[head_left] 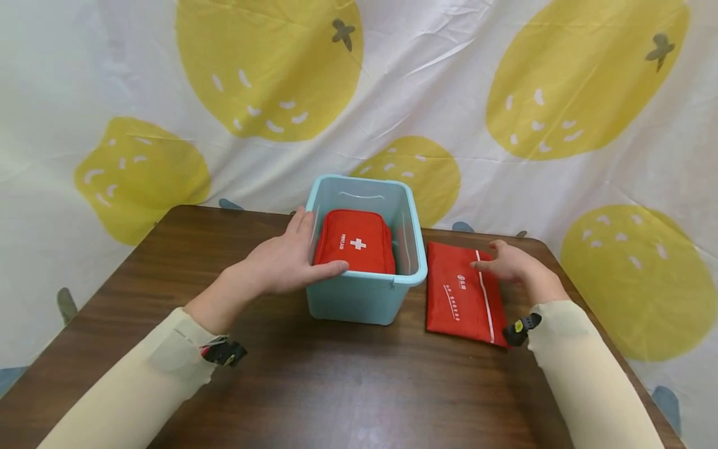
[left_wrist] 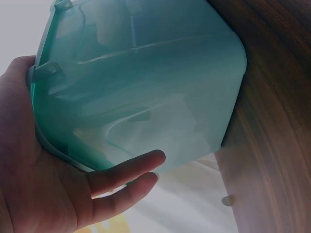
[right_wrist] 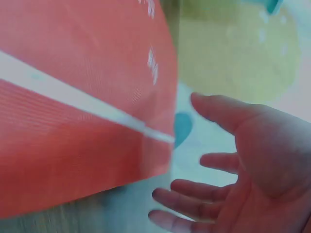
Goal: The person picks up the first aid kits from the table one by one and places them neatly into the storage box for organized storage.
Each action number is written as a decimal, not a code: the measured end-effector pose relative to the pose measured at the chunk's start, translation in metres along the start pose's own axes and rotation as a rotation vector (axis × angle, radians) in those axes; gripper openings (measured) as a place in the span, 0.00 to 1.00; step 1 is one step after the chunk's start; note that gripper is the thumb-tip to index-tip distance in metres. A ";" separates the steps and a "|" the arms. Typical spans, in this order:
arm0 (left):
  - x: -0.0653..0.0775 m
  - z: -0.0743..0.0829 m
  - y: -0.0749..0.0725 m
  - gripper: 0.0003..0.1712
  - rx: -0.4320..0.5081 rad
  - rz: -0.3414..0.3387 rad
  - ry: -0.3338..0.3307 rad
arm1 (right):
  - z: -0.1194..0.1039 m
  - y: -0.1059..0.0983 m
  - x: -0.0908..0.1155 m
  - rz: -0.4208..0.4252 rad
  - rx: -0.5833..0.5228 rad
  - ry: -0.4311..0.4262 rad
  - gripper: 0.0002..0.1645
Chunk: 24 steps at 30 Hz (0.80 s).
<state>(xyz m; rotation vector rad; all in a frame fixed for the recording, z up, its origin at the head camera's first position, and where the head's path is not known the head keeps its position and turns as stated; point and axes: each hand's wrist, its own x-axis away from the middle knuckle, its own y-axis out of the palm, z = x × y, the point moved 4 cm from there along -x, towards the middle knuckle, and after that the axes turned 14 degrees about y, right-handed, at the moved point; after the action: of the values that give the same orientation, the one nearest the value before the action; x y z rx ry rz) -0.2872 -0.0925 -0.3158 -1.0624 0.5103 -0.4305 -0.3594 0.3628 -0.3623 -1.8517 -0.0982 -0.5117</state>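
A pale blue plastic bin (head_left: 359, 299) stands on the table. Inside it sits a red first aid bag (head_left: 359, 240) with a white cross. My left hand (head_left: 283, 262) rests against the bin's front left corner, thumb lying along the front rim and fingers stretched by the left side. In the left wrist view, two straight fingers (left_wrist: 129, 172) lie by the bin's outer wall. A flat red pouch (head_left: 454, 293) with a white stripe and white print lies right of the bin. Beside its right edge hovers my right hand (head_left: 513, 263), fingers spread, holding nothing.
The brown wooden table (head_left: 359, 386) carries the bin and pouch. Close behind its back edge hangs a white cloth (head_left: 409, 75) printed with yellow fruit.
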 end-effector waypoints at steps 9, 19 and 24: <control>0.001 0.001 0.000 0.72 -0.001 0.000 -0.002 | 0.013 0.006 -0.029 -0.114 -0.263 0.112 0.65; 0.000 0.000 0.001 0.74 -0.003 -0.018 -0.018 | 0.028 0.010 -0.034 -0.236 -0.686 -0.108 0.53; 0.000 -0.001 0.001 0.73 -0.002 -0.020 -0.018 | 0.029 0.007 -0.033 -0.308 -0.825 -0.178 0.41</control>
<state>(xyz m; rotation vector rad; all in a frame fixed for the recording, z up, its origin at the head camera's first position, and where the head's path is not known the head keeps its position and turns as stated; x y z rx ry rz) -0.2880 -0.0930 -0.3172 -1.0730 0.4841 -0.4381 -0.3785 0.3931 -0.3888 -2.7127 -0.3354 -0.6569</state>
